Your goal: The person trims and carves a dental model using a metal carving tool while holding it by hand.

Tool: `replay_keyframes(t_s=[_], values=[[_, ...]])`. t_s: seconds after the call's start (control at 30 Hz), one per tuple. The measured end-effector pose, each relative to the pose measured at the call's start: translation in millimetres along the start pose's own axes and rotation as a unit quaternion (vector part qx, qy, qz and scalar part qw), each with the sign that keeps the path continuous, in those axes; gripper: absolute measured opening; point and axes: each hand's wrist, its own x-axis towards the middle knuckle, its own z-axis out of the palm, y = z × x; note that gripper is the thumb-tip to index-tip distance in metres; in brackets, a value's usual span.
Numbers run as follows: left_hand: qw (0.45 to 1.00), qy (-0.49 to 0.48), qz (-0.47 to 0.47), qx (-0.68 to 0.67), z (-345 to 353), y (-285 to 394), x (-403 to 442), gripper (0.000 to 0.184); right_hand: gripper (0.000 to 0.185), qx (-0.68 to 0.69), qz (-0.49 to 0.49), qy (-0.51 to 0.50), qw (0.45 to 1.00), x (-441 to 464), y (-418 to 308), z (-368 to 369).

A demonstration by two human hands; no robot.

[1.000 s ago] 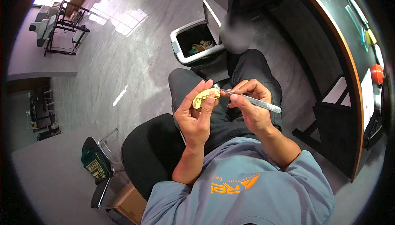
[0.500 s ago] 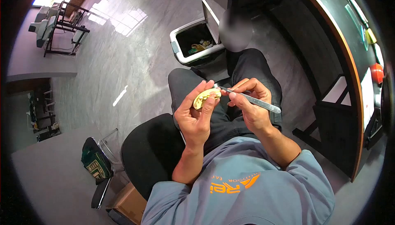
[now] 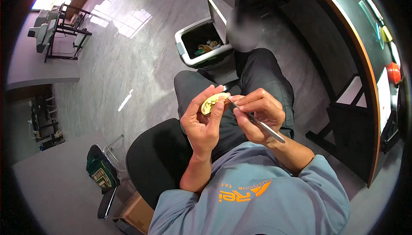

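Observation:
My left hand [image 3: 205, 125] is wrapped round a yellow dental cast [image 3: 207, 107], with the thumb pressed across its near side and the fingers behind it. Several tooth shapes show along the cast. In my right hand [image 3: 265, 114] is a slim metal scalpel [image 3: 267, 128], pinched between thumb and fingers like a pen. Its handle slants down to the right past the palm. The thin front end meets or nearly touches the right edge of the cast; exact contact is too small to tell. Both hands are above my lap.
An open-lidded bin [image 3: 182, 54] with waste inside stands on the floor beyond my knees. To the right is a dark table [image 3: 349, 9] with several items, including a red object [image 3: 393, 73]. A folding chair [image 3: 104, 181] and cardboard box [image 3: 136, 212] are at lower left.
My right hand has turned, swinging the scalpel's handle end down and toward me while its front end has come down onto or close to the cast. My left hand is almost unmoved.

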Motion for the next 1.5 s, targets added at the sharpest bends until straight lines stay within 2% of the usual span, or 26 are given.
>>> replay_keyframes(t_s=[0.23, 0.47, 0.57, 0.7, 0.9, 1.23, 1.5], values=[[1.000, 0.002, -0.004, 0.004, 5.0, 5.7, -0.2, 0.026, 0.020, -0.028, -0.017, -0.033, 0.999, 1.5, -1.9, -2.8], [1.000, -0.019, -0.005, 0.016, 1.7, 6.1, 1.0, 0.027, 0.017, 0.020, 0.049, -0.038, 0.998, -0.4, 0.2, -6.9], [0.999, -0.021, -0.011, 0.025, 1.5, 6.3, 1.6, 0.028, 0.015, 0.067, 0.091, 0.001, 0.994, -1.1, 1.8, -4.5], [0.999, -0.024, -0.024, 0.031, 1.1, 7.6, 0.6, 0.030, 0.016, 0.007, 0.044, -0.079, 0.996, 6.3, 0.4, -17.1], [0.997, -0.023, -0.015, 0.066, 2.6, 10.6, -0.9, 0.038, 0.016, 0.003, -0.003, -0.100, 0.995, 9.4, 3.9, -21.8], [0.991, -0.035, -0.004, 0.128, 1.1, 17.1, -3.2, 0.050, 0.018, 0.035, 0.016, -0.106, 0.994, 7.6, 2.2, -22.8], [0.981, -0.032, 0.032, 0.188, 1.0, 21.6, -2.7, 0.052, 0.019, 0.026, 0.029, -0.137, 0.990, 8.3, 0.8, -25.9]])
